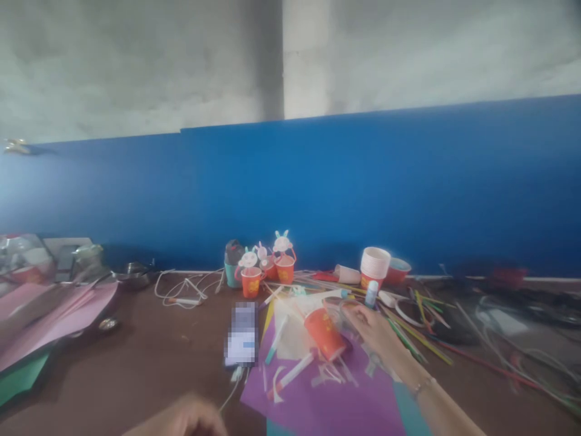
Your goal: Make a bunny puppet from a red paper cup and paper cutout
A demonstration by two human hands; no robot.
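Observation:
My right hand [373,327] reaches over the pile of craft things, fingers stretched out and slightly bent, a bracelet on its wrist. Blur hides the fingertips, which are close to a clear ring-like thing. Left of it an orange paper cup [325,333] lies tilted on a purple sheet [327,399]. A small pale bottle [371,294] stands just beyond the fingers. Markers [297,370] and white paper scraps [327,372] lie around the cup. At the bottom edge my left hand [193,418] is smeared and partly cut off; its fingers are hard to read.
A phone [241,334] with a cable lies left of the purple sheet. Behind stand orange cups with rabbit faces [251,282] and a stack of paper cups [375,264]. Coloured pipe cleaners [413,339] spread rightward. Pink paper [59,318] lies at left, before a blue wall [290,194].

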